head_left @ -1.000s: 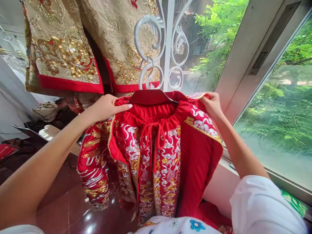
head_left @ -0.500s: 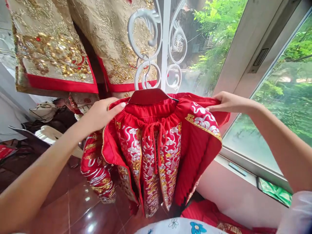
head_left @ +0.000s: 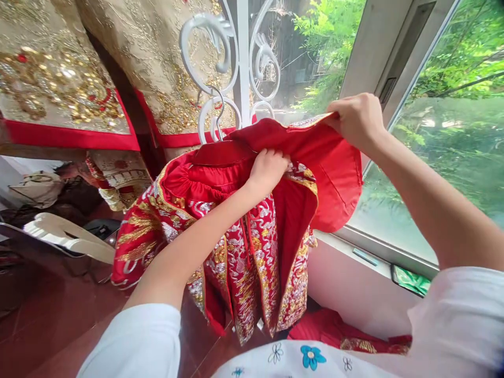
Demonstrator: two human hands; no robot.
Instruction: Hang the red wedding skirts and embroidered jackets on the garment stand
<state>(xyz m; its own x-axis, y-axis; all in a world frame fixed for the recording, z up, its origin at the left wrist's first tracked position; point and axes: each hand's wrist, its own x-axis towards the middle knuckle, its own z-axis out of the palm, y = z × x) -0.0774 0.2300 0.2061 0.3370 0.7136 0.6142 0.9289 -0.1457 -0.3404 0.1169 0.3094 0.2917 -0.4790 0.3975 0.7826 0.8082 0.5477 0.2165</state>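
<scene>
A red jacket with gold and silver embroidery hangs open on a dark red hanger, whose metal hook catches on a white scrolled metal frame. Inside the jacket is a red embroidered skirt with a gathered waist and tie cords. My left hand reaches across and is closed at the right shoulder area, on the jacket cloth near the hanger's end; its fingertips are partly hidden. Higher up on the right, my right hand grips the jacket's edge, holding it stretched out so the plain red lining shows.
Beige sequined garments with red hems hang at the upper left. A white chair-like piece stands at left. At right is a window, with a phone with a green screen on its sill. Red cloth lies below.
My left hand has moved from the left shoulder across to the right one. My right hand has lifted the jacket's right side up and outward, and the left side now lies over the hanger.
</scene>
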